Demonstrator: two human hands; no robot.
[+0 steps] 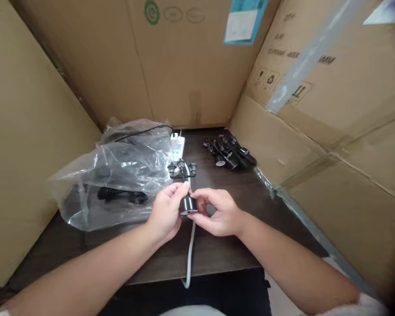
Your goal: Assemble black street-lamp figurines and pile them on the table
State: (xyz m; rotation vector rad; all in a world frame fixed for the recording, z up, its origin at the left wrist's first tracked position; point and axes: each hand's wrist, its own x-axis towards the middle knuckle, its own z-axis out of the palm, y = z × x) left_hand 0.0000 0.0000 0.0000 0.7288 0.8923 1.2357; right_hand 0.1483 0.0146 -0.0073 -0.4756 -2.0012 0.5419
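Between my hands is a small black model street lamp [188, 205] with three lantern heads and a round base, tilted so that the base's pale underside faces me. My left hand [167, 210] is closed on its post and the side of the base, thumb on top. With finger and thumb, my right hand [219, 211] pinches the base from the right. Beyond the lantern heads lies a white power strip [178, 148] with a plug in it; its pale cable [190, 254] runs under the lamp toward the front edge.
A clear plastic bag [128, 162] with a black item [121, 194] in it spreads over the left of the dark table [250, 245]. Several similar black lamps [230, 152] are piled at the back right. Tall cardboard walls [191, 66] enclose the back and both sides.
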